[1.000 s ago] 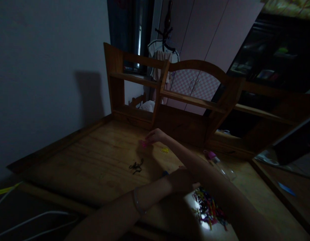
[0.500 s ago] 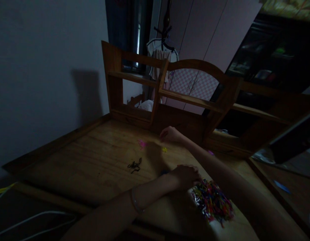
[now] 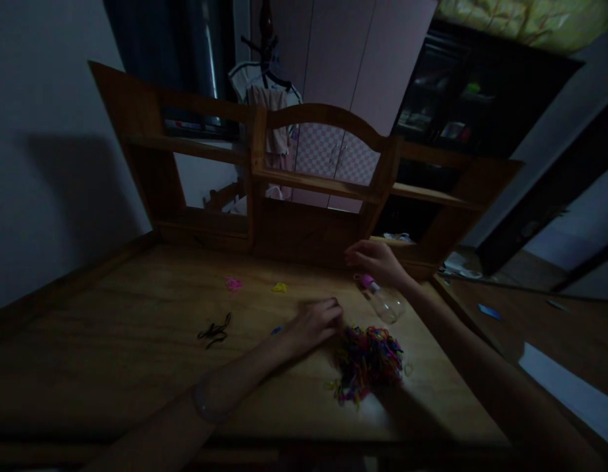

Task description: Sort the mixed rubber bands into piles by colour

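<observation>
A tangled pile of small multicoloured elastic bands (image 3: 371, 362) lies on the wooden desk (image 3: 151, 367). At its upper left edge is my left hand (image 3: 316, 324), fingers curled and tips pointing to the pile; what they hold, if anything, is hidden. My right hand (image 3: 377, 259) hovers beyond the pile, over the pink cap end of a clear bottle (image 3: 388, 307) lying on its side. Its fingers are bent and slightly apart, with nothing visible in them. Small separate groups lie leftward: yellow bands (image 3: 280, 287), pink bands (image 3: 233, 283), black bands (image 3: 215, 331), and something blue (image 3: 276, 330) by my left wrist.
A wooden shelf unit (image 3: 314, 180) rises along the desk's back edge. The wall (image 3: 48, 216) borders the left side. To the right, beyond the desk edge, lie a blue item (image 3: 489, 311) and a white sheet (image 3: 569, 387) on a brown surface.
The view has swung right. My right hand has moved right, from near the yellow bands to above the bottle. My left hand has shifted slightly off the pile, which now shows more fully.
</observation>
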A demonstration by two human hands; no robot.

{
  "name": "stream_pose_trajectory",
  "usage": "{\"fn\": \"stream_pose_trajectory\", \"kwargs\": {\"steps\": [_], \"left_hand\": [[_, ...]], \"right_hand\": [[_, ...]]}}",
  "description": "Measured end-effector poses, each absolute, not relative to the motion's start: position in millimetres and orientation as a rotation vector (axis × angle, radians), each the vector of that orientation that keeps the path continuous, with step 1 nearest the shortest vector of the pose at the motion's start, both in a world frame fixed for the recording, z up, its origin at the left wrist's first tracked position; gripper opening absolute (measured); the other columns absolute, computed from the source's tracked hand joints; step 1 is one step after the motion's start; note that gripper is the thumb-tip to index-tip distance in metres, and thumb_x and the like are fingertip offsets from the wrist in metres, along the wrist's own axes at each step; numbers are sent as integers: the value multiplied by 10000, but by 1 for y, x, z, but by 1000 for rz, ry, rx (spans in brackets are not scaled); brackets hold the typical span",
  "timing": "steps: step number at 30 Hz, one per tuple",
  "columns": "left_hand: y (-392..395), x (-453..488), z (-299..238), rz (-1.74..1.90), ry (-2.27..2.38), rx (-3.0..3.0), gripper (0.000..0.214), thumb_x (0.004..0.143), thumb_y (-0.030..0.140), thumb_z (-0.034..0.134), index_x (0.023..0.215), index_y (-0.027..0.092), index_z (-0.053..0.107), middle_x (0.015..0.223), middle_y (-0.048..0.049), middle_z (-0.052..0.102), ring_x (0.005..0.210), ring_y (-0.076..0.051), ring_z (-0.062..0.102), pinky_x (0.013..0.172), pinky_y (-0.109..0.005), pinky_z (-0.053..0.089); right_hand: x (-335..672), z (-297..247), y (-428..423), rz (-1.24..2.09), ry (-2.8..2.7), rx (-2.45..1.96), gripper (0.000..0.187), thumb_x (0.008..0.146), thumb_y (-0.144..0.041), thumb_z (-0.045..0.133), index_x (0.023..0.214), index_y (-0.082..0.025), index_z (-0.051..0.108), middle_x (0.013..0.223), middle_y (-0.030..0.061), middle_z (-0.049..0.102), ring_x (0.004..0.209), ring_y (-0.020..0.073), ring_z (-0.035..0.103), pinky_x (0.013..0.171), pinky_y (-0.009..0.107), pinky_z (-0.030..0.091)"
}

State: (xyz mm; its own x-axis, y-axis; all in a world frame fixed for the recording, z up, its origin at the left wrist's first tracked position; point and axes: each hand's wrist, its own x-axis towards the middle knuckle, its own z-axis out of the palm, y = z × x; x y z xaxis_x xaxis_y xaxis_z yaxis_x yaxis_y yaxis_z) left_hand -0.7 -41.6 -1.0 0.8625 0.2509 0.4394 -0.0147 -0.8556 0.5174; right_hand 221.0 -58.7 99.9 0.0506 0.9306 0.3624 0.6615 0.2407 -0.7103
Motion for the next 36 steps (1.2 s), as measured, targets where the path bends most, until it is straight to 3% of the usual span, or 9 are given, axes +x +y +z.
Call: {"fn": "stream_pose_trajectory", "kwargs": {"steps": [5,9,14,20,26,36], "left_hand": [[-46,1,-1,681,196,2385,51,890,198,576,848,176,597,877,-11,616,837,-150,585,752,-246,437],[-49,1,0,661,221,2375,94,892,246,586,857,179,642,881,-20,647,845,-157,604,778,-263,457],[-49,1,1,664,259,2394,158,919,311,561,927,192,664,920,-29,664,869,-161,615,801,-277,466],[-56,11,11,644,217,2458,270,991,220,378,1077,204,634,1079,-60,625,1045,-178,558,944,-339,428],[-69,27,14,505,187,2604,263,961,283,466,1176,234,610,1149,-71,573,1105,-205,501,979,-363,402],[-57,35,8,398,147,2697,181,899,299,556,990,230,697,1014,-61,594,991,-205,526,877,-336,415]], "right_hand": [[279,79,-118,-194,-1617,-1669,209,880,-311,552,939,-173,698,799,39,716,685,152,659,636,233,481],[297,44,-136,-395,-1542,-1732,207,898,-275,514,967,-181,685,837,44,718,678,150,647,664,235,468],[301,18,-143,-380,-1483,-1710,213,908,-295,498,983,-198,673,821,38,714,652,145,634,659,228,464],[314,14,-148,-345,-1408,-1750,210,881,-265,506,1003,-192,660,803,46,707,659,157,642,655,233,460],[320,7,-147,-345,-1370,-1778,193,879,-268,504,968,-201,661,788,39,705,638,158,634,616,229,439],[319,8,-149,-331,-1365,-1738,202,875,-256,505,998,-192,652,845,52,722,682,168,651,629,233,426]]}}
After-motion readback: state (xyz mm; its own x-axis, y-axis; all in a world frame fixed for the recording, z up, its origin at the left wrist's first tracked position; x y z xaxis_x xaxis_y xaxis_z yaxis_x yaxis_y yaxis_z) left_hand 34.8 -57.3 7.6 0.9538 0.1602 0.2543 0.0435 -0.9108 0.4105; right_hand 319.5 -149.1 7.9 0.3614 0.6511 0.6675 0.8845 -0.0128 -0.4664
